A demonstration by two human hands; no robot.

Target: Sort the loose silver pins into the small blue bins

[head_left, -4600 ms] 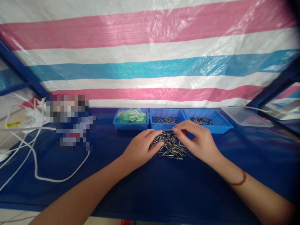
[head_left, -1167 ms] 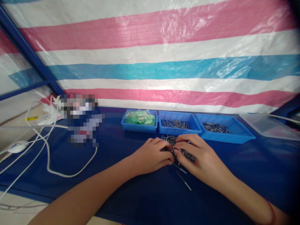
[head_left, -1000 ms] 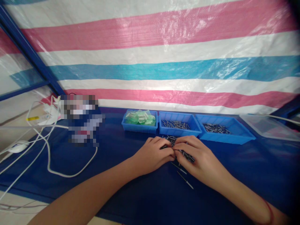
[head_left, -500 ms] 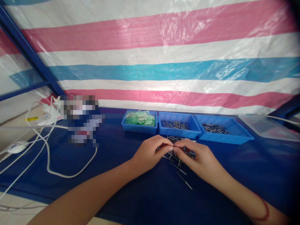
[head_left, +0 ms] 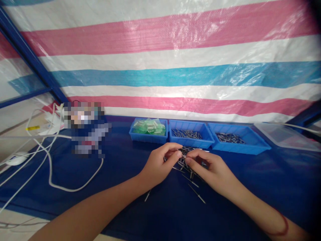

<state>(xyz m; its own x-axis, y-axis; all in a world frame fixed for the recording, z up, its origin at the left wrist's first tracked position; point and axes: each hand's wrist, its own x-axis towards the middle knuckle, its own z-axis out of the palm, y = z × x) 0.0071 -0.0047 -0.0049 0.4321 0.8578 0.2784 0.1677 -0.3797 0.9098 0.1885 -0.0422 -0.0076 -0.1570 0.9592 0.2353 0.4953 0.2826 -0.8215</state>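
Note:
Over a loose pile of metal blind rivets (head_left: 192,174), my two hands work close together. My right hand (head_left: 213,169) pinches a small shiny piece, apparently a rivet, between thumb and forefinger. My left hand (head_left: 160,164) is curled just beside it, thumb and forefinger drawn near each other; whatever they hold is too small and hidden to make out. Nearer to me lie single rivets, one (head_left: 197,193) below the pile and another (head_left: 147,195) by my left forearm. Part of the pile is hidden behind my fingers.
Behind the pile stand a blue bin with green plastic packets (head_left: 150,139) and two blue bins of rivets, the middle one (head_left: 192,143) and the right one (head_left: 240,148). A clear plastic sheet (head_left: 283,137) lies at right. White cables (head_left: 75,190) cross the table's left side.
My fingertips, which met before, are slightly apart now; the left hand's thumb and forefinger have loosened and drawn back. A rivet by my left forearm has come into view.

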